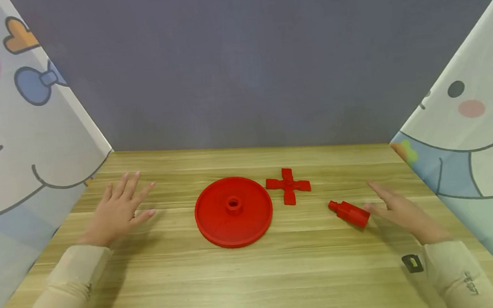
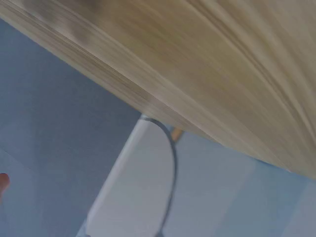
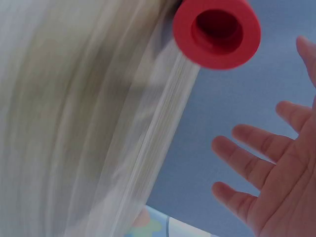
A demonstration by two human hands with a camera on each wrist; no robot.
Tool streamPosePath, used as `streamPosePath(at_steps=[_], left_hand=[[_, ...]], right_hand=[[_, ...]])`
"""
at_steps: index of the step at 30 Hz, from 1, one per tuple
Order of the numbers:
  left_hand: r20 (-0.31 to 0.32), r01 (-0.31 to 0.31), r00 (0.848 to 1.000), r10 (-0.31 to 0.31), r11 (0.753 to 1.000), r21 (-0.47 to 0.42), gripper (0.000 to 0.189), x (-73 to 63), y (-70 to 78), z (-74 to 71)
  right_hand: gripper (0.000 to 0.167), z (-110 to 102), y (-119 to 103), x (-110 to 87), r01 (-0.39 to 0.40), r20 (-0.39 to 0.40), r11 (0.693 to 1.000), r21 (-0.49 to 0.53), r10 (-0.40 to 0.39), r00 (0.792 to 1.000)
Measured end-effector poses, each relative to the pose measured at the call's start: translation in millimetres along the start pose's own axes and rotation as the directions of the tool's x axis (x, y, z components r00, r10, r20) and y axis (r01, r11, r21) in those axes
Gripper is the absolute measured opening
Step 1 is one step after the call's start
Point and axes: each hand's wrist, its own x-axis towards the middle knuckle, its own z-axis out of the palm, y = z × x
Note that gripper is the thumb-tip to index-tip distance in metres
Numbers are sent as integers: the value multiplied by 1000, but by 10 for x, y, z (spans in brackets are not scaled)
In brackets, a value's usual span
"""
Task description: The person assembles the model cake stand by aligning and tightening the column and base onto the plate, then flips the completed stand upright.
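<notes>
In the head view my left hand (image 1: 115,212) is spread flat with straight fingers at the left of the wooden table, holding nothing. Only a fingertip (image 2: 4,180) of it enters the left wrist view. My right hand (image 1: 406,216) hovers just right of a red stepped cylinder (image 1: 352,214), which lies with its narrow neck toward the upper left. The right wrist view shows that hand's palm and spread fingers (image 3: 247,163) beside the cylinder's hollow round end. A round red plate (image 1: 214,220) with a raised central socket lies mid-table. A red four-armed cross piece (image 1: 288,186) lies right of the plate.
The wood-grain table (image 1: 257,280) ends at a dark grey panel (image 1: 239,66) behind. Panels with cartoon prints (image 1: 3,146) rise on both sides. A small black tag (image 1: 412,263) shows beside the right sleeve (image 1: 455,272).
</notes>
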Motion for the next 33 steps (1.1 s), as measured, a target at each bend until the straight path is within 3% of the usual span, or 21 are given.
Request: streamPosePath(at_steps=[6,11,14,19,23,29,33], left_hand=[[38,-25,999,26,999,-38,71,58,148,50],[93,-40,995,48,996,-80,72,97,300,74],[113,-47,992,57,995,-89,71,119,376,66],[149,-49,987,63,994,-99,70,169,478,52],[181,-29,982,49,993,-111,71,266,568,70],[222,-71,970,97,990,-120,74,470,761,263],[251,-112,959,131,990,-89,74,440,823,354]], right_hand=[[70,67,-62,66,104,-25,994,-17,-105,994],[70,89,-146,78,125,-8,992,5,-125,992],[69,101,-201,89,136,10,990,-37,-136,991],[67,111,-320,97,119,46,987,-104,-114,992],[67,103,-365,119,103,66,992,-74,-98,993],[67,79,-310,42,51,95,999,-20,-48,994],[68,107,-295,48,39,111,999,-14,-37,993]])
